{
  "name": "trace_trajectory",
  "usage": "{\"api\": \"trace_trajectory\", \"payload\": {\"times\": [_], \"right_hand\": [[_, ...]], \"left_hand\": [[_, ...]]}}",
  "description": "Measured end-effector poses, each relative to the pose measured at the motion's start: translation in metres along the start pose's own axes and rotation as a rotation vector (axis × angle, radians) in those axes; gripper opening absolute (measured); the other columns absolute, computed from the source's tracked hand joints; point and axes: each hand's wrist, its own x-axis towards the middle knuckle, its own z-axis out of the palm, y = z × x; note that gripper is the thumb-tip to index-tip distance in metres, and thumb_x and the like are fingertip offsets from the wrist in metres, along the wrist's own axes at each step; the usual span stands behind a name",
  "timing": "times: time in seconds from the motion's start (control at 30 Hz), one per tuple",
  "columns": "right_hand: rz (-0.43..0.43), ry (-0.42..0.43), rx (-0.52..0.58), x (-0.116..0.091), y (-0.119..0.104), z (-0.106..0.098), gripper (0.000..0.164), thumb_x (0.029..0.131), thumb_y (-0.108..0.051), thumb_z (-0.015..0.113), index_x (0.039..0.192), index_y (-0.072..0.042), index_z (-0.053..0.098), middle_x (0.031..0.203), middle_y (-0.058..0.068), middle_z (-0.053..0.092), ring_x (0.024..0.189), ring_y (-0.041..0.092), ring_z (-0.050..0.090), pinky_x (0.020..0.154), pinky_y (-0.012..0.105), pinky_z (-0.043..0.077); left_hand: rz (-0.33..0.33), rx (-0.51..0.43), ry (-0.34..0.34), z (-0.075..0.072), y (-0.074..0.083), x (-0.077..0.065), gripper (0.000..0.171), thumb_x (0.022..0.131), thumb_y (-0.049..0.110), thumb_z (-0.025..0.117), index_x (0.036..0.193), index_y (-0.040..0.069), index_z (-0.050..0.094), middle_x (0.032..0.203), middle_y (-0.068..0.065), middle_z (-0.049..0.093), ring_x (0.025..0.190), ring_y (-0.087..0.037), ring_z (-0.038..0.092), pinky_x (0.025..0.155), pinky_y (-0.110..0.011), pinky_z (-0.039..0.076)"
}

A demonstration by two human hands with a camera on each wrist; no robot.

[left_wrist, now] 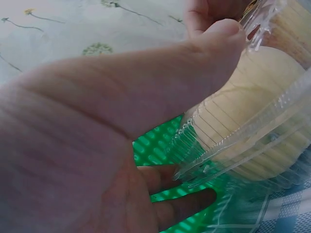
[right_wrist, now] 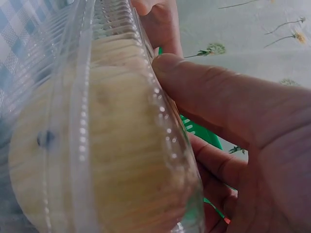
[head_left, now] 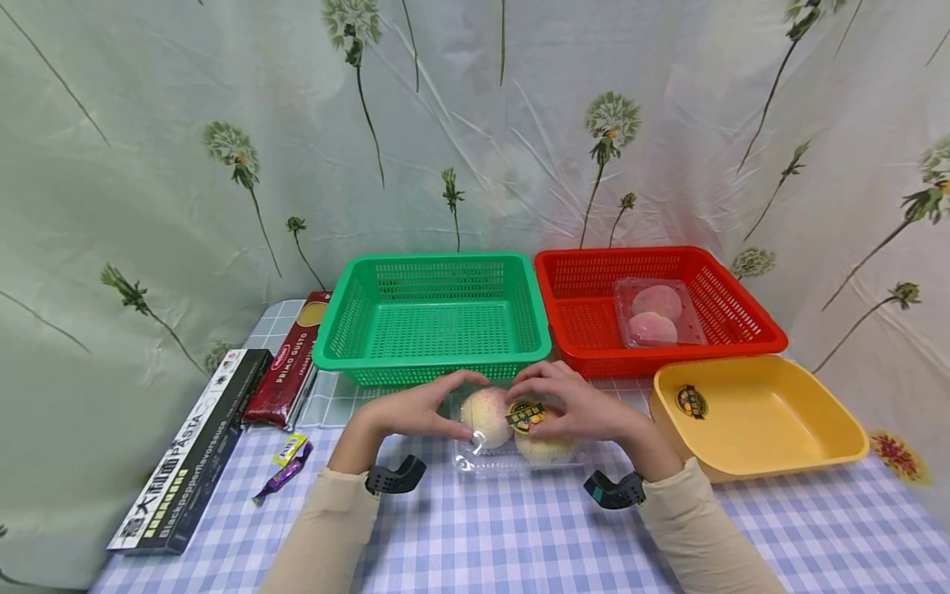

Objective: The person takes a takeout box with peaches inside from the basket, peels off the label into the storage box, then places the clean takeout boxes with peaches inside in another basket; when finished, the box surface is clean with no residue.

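Box [head_left: 515, 464] of pale fruit [head_left: 487, 418], on the bench [head_left: 475, 536] before the green basket [head_left: 430, 363] at its back edge. Head view: left hand [head_left: 423, 408] and right hand [head_left: 573, 406] arch inward over its ends; the step seems to be gripping, and lifting would call for even pressure. Left wrist: thumb on top, fingers behind, grasping loosely. Right wrist: thumb on top, fingers bent behind, grasping too.

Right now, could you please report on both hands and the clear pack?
Left hand, right hand: both gripping pack. Fruit inside. Green basket just beyond.
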Motion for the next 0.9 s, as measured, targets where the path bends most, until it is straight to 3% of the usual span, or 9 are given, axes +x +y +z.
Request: {"api": "trace_trajectory", "payload": {"times": [0.27,0.5,0.9], "right_hand": [[0.036,0.004,-0.009,0.0009,-0.0006,0.0026,0.040,0.081,-0.021,0.081,0.119,-0.021,0.069,0.131,0.001,0.057,0.120,0.021,0.044,0.097,0.041,0.040],[0.014,0.034,-0.022,0.0012,-0.0019,0.0034,0.039,0.079,-0.023,0.083,0.115,-0.019,0.068,0.128,0.003,0.058,0.118,0.023,0.045,0.096,0.043,0.039],[0.031,0.050,0.060,0.0015,-0.0025,0.0017,0.036,0.077,-0.021,0.086,0.106,-0.020,0.065,0.128,0.007,0.060,0.118,0.020,0.044,0.095,0.040,0.037]], "left_hand": [[0.001,-0.005,0.003,0.0006,-0.0014,0.0017,0.077,0.088,0.028,0.077,0.152,0.016,0.036,0.156,-0.003,0.037,0.142,-0.023,0.037,0.116,-0.050,0.034],[0.001,-0.012,0.005,0.0002,-0.0013,0.0022,0.077,0.088,0.028,0.078,0.151,0.016,0.037,0.155,-0.003,0.038,0.142,-0.023,0.036,0.117,-0.050,0.033],[0.005,-0.013,0.007,0.0004,-0.0017,0.0020,0.078,0.087,0.028,0.078,0.152,0.015,0.036,0.156,-0.003,0.038,0.143,-0.023,0.036,0.116,-0.049,0.033]]}}
